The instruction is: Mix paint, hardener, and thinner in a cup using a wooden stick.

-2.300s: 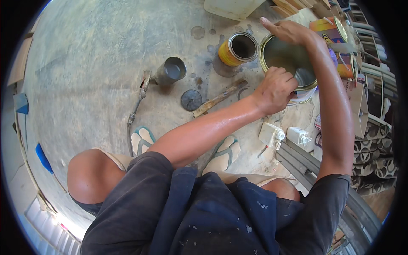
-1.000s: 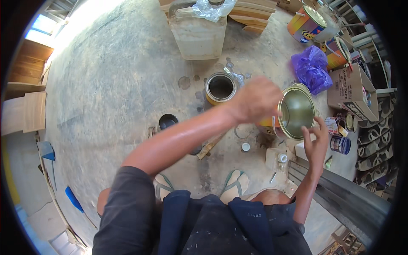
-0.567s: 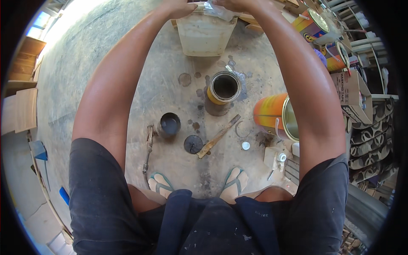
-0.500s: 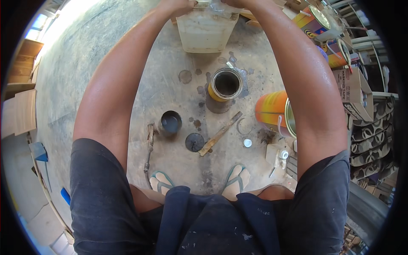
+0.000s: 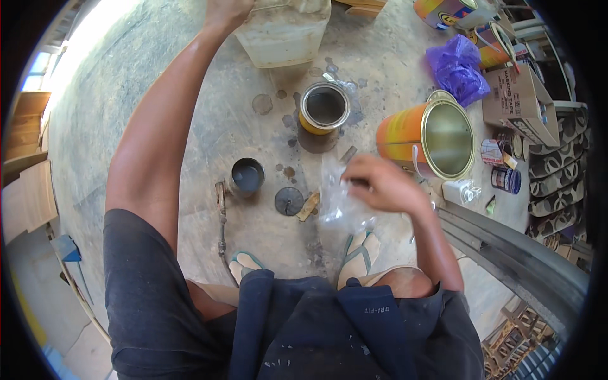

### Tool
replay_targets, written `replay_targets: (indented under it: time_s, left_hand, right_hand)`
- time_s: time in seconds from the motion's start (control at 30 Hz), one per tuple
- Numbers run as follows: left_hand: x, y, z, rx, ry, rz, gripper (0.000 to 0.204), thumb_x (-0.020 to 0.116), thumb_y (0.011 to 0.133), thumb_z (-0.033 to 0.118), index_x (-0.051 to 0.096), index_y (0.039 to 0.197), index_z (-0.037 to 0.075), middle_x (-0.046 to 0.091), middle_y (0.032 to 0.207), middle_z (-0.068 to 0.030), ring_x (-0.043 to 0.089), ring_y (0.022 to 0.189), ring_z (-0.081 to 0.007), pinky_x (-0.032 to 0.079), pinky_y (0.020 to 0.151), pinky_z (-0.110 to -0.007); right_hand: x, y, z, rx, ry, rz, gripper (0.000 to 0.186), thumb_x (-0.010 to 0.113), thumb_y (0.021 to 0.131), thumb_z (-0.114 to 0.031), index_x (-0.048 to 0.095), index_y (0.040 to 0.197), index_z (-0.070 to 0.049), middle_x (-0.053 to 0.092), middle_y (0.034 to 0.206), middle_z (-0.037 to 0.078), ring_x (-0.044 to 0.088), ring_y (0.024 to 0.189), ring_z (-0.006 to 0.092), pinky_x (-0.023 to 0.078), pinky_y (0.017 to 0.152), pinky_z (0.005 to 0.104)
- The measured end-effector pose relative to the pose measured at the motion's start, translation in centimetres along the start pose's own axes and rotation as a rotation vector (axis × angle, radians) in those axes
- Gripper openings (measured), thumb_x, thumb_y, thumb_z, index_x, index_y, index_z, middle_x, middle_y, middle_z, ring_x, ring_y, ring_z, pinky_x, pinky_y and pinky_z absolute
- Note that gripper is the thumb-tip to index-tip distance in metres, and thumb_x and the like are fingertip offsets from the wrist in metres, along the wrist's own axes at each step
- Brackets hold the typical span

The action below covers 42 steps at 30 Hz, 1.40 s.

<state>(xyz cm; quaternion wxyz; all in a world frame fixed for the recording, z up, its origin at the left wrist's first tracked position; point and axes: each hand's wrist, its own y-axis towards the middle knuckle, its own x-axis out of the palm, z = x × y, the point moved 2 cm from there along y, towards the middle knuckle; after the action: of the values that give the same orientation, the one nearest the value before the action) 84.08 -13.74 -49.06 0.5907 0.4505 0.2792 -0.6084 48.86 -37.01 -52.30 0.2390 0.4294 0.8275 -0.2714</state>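
Observation:
At the upper edge, my left hand (image 5: 229, 12) is closed at the near left corner of a cloudy white plastic container (image 5: 282, 41), its fingertips partly out of view. My right hand (image 5: 387, 185), slightly blurred, pinches a clear plastic bag (image 5: 342, 199) that hangs over the floor. Beneath the bag lies a flat wooden stick (image 5: 308, 207), mostly hidden by it. A yellow can of dark liquid (image 5: 325, 106) stands between the container and the bag. To its lower left is a small dark cup (image 5: 247, 175) with grey liquid, near a round black lid (image 5: 289, 201).
On the right stand a large open orange tin (image 5: 399, 136), a crumpled purple bag (image 5: 457, 68), a cardboard box (image 5: 520, 101), a white bottle (image 5: 460, 191) and small cans (image 5: 505, 180). A metal beam (image 5: 506, 247) crosses the lower right. A thin rod (image 5: 221, 218) lies near my left foot.
My right hand has left the container and come down toward me, right of the middle, bringing the clear plastic bag. My left hand stays by the container. The view has shifted slightly.

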Motion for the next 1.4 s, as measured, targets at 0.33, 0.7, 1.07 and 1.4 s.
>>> replay_targets:
  time_s: [0.33,0.7,1.07,1.4]
  left_hand:
    - [-3.6,-5.3,0.1,0.155,-0.037,0.272,0.031,0.071,0.087,0.029,0.073,0.115,0.015,0.075,0.093,-0.0028,0.067,0.079,-0.0183,0.051,0.072,-0.031]
    - [-22.3,-13.3,8.8,0.241,0.056,0.215,0.038,0.075,0.092,0.029,0.068,0.123,0.007,0.073,0.109,-0.0076,0.068,0.095,-0.0153,0.053,0.086,-0.028]
    - [-23.8,-27.3,16.8,-0.012,0.043,-0.239,0.037,0.075,0.089,0.016,0.062,0.121,0.002,0.064,0.106,-0.0068,0.058,0.094,-0.0144,0.046,0.086,-0.026]
    - [-13.4,-30.3,16.2,-0.267,-0.227,-0.538,0.039,0.076,0.086,0.005,0.062,0.121,-0.003,0.070,0.104,-0.0105,0.063,0.090,-0.0161,0.050,0.084,-0.028]
  right_hand:
    - [13.2,-6.5,6.9,0.248,-0.142,0.070,0.063,0.077,0.080,-0.019,0.055,0.137,-0.006,0.054,0.137,0.017,0.053,0.120,0.0386,0.046,0.102,0.0440]
    - [6.0,2.9,1.5,-0.061,0.465,0.618,0.057,0.070,0.091,-0.021,0.051,0.142,-0.005,0.058,0.133,0.016,0.057,0.119,0.0267,0.049,0.097,0.0368]
    - [12.3,0.3,0.9,-0.225,1.288,0.350,0.063,0.038,0.105,-0.044,0.031,0.155,-0.007,0.042,0.151,0.017,0.046,0.133,0.0236,0.041,0.107,0.0387]
    - [17.6,-5.9,2.8,-0.065,1.595,0.130,0.066,0.033,0.105,-0.053,0.036,0.154,-0.009,0.047,0.151,0.012,0.048,0.134,0.0236,0.036,0.111,0.0381]
